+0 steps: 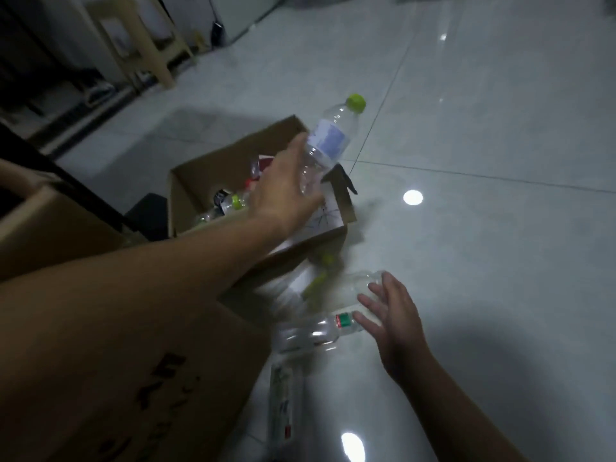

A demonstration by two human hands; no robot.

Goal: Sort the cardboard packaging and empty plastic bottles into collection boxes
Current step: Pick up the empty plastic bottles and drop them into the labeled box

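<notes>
Two hands (283, 191), two boxes (186, 185) — perhaps eight bottles (328, 141).

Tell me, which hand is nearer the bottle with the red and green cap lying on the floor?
Right. The right hand is at the red and green capped bottle, fingertips at its cap. The left hand is up over the open box, holding a green capped bottle.

Dim, blurry; glare spots on floor (466, 228), perhaps overhead.

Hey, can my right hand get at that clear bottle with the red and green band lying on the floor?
Probably yes. Your right hand is open just beside the clear bottle, fingertips close to its banded end, with nothing between them on the floor. Your left hand is busy holding another bottle over the box.
</notes>
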